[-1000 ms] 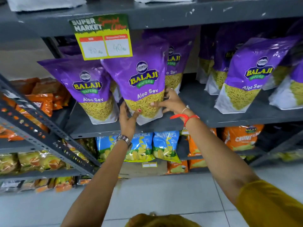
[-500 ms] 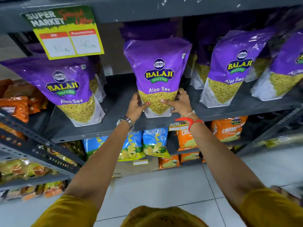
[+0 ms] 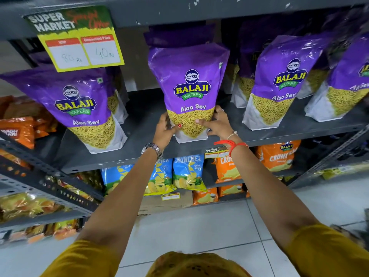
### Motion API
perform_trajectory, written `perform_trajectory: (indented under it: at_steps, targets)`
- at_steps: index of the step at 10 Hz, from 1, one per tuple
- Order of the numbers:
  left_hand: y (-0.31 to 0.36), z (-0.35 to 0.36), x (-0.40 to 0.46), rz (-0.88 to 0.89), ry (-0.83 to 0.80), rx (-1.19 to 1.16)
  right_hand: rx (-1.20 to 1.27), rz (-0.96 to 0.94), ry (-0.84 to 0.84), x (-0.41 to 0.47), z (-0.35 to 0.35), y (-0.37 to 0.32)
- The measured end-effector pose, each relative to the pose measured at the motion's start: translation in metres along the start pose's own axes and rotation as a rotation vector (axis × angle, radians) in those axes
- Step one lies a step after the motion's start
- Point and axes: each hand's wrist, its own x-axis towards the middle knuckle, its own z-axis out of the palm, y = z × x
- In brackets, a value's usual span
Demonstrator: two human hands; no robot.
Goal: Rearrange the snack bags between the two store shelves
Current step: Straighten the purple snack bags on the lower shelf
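A purple Aloo Sev bag [image 3: 189,84] stands upright in the middle of the grey metal shelf [image 3: 139,152]. My left hand [image 3: 164,129] grips its lower left edge and my right hand [image 3: 218,123] grips its lower right edge, thumbs on the front. Another purple bag [image 3: 79,104] leans at the left of the same shelf, and two more [image 3: 279,80] [image 3: 347,80] stand to the right, with other bags behind them in shadow.
A yellow price sign [image 3: 79,43] hangs from the shelf above. The lower shelf holds blue chip bags [image 3: 187,170] and orange bags [image 3: 277,156]. A side rack [image 3: 30,168] at the left carries orange and gold packets. Tiled floor lies below.
The bag between my hands has shifted right along the shelf, away from the left bag, and now stands straighter. Both hands have stayed on its lower edges.
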Motion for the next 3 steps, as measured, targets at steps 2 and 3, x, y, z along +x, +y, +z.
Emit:
perform_trajectory:
  at_steps: [2,3]
  targets:
    - [0.007,-0.002,-0.007,0.003,-0.015,0.021,0.034,0.03,0.008,-0.005,0.003,0.001]
    - [0.011,0.0,-0.02,0.143,0.087,0.067,0.065,-0.017,0.158,-0.025,0.001,-0.005]
